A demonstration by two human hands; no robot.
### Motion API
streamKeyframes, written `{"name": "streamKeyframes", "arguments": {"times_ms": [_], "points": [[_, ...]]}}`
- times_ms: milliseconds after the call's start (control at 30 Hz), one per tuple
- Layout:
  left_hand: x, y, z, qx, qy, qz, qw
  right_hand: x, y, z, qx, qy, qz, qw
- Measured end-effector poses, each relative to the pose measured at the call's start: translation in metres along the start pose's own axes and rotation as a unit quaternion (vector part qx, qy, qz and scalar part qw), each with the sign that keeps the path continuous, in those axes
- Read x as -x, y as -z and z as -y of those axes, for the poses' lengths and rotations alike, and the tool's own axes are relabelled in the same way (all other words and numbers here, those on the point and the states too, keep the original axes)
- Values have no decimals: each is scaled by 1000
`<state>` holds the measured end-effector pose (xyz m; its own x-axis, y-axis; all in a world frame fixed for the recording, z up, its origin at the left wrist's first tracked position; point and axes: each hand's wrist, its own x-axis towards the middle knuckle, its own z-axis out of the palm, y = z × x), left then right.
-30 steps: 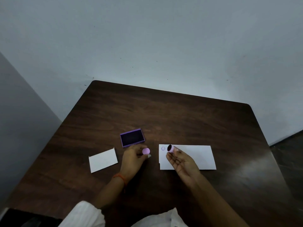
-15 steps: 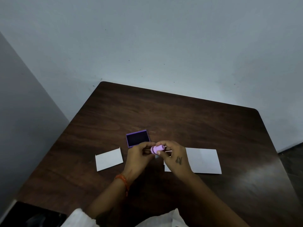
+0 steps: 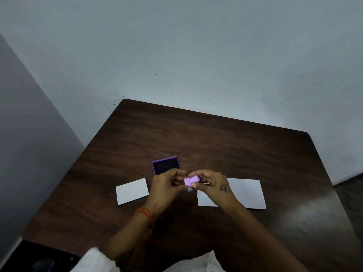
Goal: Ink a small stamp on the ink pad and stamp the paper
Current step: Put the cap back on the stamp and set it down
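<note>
A small pink stamp (image 3: 191, 180) lies sideways in the air between both hands, just above the table. My right hand (image 3: 214, 187) pinches its body. The fingertips of my left hand (image 3: 167, 185) close on the wider cap end at its left. The open purple ink pad (image 3: 166, 165), with a dark inked face, sits on the table just behind my left hand. The white paper (image 3: 245, 193) lies to the right, its left part hidden under my right hand.
A smaller white card (image 3: 132, 191) lies left of my left hand. The dark wooden table (image 3: 216, 144) stands against a pale wall. A dark object (image 3: 39, 258) sits low at the bottom left, beside the table's near edge.
A second ago my left hand held the pink cap and my right hand the stamp, apart. The hands came together, and cap and stamp are now joined between them.
</note>
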<state>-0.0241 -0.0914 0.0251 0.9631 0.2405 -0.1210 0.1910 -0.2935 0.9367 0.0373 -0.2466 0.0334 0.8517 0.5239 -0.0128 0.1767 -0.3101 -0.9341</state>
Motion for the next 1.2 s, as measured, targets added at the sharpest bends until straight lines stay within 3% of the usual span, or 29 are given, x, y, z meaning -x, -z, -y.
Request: {"name": "streamKeyframes", "arguments": {"times_ms": [167, 600, 1200], "points": [[1, 1, -2, 8, 6, -8, 1000, 3, 0, 2, -43, -10, -2, 999], [8, 0, -4, 63, 23, 7, 998, 9, -6, 4, -130, -138, -21, 982], [13, 0, -2, 61, 35, 2, 998, 10, 0, 3, -156, -124, -5, 980]]}}
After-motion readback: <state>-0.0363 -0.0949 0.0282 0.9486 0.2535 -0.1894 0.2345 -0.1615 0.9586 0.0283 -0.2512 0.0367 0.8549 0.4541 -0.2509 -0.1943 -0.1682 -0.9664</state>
